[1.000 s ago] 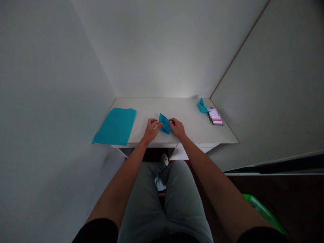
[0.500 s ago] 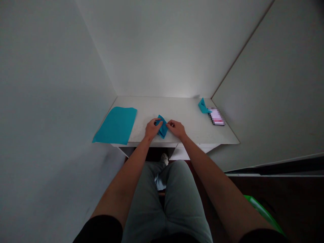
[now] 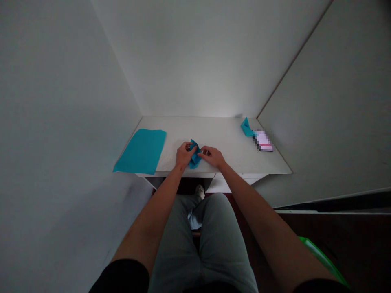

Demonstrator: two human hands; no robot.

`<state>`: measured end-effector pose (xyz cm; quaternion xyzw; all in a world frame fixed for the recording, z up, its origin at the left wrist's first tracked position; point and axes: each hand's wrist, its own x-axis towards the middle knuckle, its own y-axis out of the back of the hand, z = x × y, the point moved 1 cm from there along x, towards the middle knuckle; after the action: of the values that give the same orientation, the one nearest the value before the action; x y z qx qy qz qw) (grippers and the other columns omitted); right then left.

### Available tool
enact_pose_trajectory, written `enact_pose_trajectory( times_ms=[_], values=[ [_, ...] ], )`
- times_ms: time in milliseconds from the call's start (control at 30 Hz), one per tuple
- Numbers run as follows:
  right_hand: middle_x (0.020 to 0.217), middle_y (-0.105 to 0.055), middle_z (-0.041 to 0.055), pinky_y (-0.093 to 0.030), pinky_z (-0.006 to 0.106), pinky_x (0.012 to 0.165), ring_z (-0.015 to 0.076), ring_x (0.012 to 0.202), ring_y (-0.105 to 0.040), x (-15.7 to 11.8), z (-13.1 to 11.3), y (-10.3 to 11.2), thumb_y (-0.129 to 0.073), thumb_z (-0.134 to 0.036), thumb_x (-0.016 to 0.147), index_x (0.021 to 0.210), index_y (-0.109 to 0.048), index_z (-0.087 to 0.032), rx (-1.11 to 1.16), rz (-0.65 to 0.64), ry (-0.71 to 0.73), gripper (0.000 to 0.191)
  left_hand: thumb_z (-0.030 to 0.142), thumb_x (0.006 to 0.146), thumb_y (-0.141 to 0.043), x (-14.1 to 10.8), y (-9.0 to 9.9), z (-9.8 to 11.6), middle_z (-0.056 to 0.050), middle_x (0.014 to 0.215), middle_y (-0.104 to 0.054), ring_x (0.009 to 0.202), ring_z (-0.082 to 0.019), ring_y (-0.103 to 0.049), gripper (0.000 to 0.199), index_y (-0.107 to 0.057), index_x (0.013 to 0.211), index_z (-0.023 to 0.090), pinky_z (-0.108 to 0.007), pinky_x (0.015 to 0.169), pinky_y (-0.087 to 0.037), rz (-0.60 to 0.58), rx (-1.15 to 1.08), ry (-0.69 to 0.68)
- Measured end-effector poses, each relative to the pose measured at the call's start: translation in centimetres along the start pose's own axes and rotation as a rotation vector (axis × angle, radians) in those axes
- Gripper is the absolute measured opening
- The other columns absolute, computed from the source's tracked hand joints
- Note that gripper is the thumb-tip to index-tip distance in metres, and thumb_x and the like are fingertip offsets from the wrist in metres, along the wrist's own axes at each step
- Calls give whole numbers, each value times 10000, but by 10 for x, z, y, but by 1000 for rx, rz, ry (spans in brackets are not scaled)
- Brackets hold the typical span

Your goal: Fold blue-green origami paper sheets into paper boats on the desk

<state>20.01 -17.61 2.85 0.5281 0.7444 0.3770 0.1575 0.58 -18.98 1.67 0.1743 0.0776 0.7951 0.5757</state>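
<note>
The held paper (image 3: 194, 162) has shifted leftward above a desk (image 3: 220, 132) between pale walls (image 3: 198, 61).

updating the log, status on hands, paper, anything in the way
Left hand pinching folded paper. Right hand at its right edge. Flat sheet left, phone right, both aside.

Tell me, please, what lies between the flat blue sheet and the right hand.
The head view shows the left hand and the folded blue piece it holds.

Two hands (image 3: 183, 155) (image 3: 214, 157) and two folded blue papers (image 3: 194, 162) (image 3: 246, 128) were counted, plus one flat blue sheet (image 3: 142, 151). One phone (image 3: 264, 141), one bench (image 3: 214, 129), one shoe (image 3: 200, 191), one pair of trousers (image 3: 221, 232) and one green object (image 3: 324, 257) showed.
</note>
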Motion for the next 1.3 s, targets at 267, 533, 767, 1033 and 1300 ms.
enact_pose_trajectory(
  times_ms=[267, 533, 767, 1033, 1300],
  values=[
    [1015, -789, -8, -506, 311, 803, 180, 812, -667, 1, 1, 1, -670, -309, 918, 1318, -754, -315, -10, -5, -60, 409, 395, 870, -807, -3, 1, -2, -26, 986, -763, 895, -203, -693, 232, -700, 1018, 253, -327, 839, -527, -112, 53, -43],
    [997, -803, 10, -512, 323, 807, 199, 835, -684, 3, 3, 0, -667, -362, 951, 1231, -799, -301, -16, 9, -90, 315, 407, 797, -883, -3, 0, -5, 12, 881, -708, 825, -179, -665, 345, -641, 991, 256, -296, 792, -514, -92, 18, -49],
    [920, -793, -4, -496, 310, 766, 192, 806, -684, 4, 5, -1, -649, -391, 964, 1141, -806, -298, 38, 41, -104, 255, 344, 897, -776, 1, -2, -9, -27, 932, -764, 853, -197, -710, 154, -692, 978, 244, -314, 800, -545, -65, -14, -59],
    [903, -780, -4, -443, 290, 715, 174, 777, -653, 4, 4, 0, -776, -403, 865, 1080, -785, -265, 3, -53, -77, 256, 335, 922, -700, 5, 0, -7, -49, 945, -775, 896, -204, -729, 127, -703, 958, 213, -326, 851, -577, -16, -94, 13],
    [801, -724, -16, -415, 285, 687, 172, 749, -626, 7, 10, -3, -653, -355, 866, 878, -714, -241, 44, 11, -130, 131, 268, 954, -553, 11, 16, -6, -29, 912, -730, 911, -180, -687, 136, -640, 863, 217, -293, 870, -565, 76, -241, 71]
  ],
)
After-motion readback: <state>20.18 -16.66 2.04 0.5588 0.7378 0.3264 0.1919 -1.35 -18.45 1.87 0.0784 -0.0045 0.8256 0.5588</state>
